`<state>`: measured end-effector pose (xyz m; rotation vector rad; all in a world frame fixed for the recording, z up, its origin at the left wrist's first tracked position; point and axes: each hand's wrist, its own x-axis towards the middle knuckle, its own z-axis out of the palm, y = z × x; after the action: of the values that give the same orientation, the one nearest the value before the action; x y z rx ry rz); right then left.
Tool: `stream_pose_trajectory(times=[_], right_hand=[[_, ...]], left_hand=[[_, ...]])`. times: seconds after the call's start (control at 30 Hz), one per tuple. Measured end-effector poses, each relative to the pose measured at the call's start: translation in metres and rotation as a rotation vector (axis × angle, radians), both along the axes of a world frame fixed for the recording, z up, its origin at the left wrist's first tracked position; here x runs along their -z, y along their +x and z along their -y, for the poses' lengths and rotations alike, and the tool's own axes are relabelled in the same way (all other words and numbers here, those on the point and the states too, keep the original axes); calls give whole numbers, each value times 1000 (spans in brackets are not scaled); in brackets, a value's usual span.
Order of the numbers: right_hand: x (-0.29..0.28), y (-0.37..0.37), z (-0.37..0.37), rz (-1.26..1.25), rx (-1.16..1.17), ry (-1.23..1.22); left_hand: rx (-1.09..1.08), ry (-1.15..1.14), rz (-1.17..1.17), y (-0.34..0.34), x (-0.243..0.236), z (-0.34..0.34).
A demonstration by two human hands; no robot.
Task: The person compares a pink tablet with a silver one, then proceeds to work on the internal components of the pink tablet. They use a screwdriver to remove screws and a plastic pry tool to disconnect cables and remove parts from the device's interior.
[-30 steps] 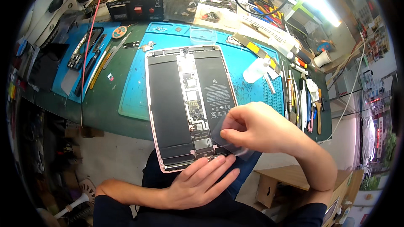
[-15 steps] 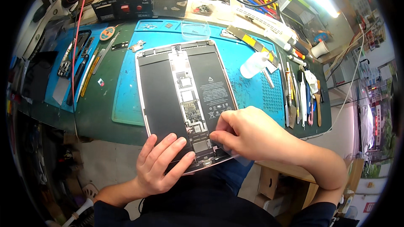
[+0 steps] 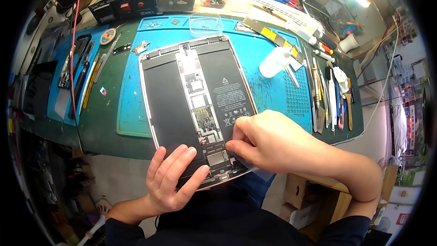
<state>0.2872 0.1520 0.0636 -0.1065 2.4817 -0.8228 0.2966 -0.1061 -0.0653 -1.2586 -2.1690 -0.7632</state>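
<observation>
At near end of opened tablet [image 3: 195, 109], long axis running away from you: your left hand [image 3: 170, 177] flat, fingers spread, pressing; right hand [image 3: 268, 143] pinching clear film [image 3: 260, 171], nearer circuit board [image 3: 200, 105].

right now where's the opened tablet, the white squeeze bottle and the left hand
opened tablet [image 3: 169, 105], head view, on its left black battery panel
white squeeze bottle [image 3: 273, 62], head view, on the bottle's body
left hand [image 3: 169, 183], head view, on the back of the hand

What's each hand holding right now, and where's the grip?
Left hand lies flat on the opened tablet at its near left corner, no grip. Right hand pinches a thin clear sheet at the near right edge.
</observation>
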Motion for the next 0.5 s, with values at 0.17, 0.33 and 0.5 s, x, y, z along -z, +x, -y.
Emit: stream_pose_trajectory(times=[0.17, 0.33, 0.5], right_hand=[[1, 2, 2, 28, 79, -18], [2, 4, 5, 61, 138, -38], [0, 5, 5, 48, 118, -2]], left_hand=[[20, 15, -4, -1, 2, 1], [30, 32, -18, -2, 4, 1], [30, 16, -31, -4, 1, 1]])
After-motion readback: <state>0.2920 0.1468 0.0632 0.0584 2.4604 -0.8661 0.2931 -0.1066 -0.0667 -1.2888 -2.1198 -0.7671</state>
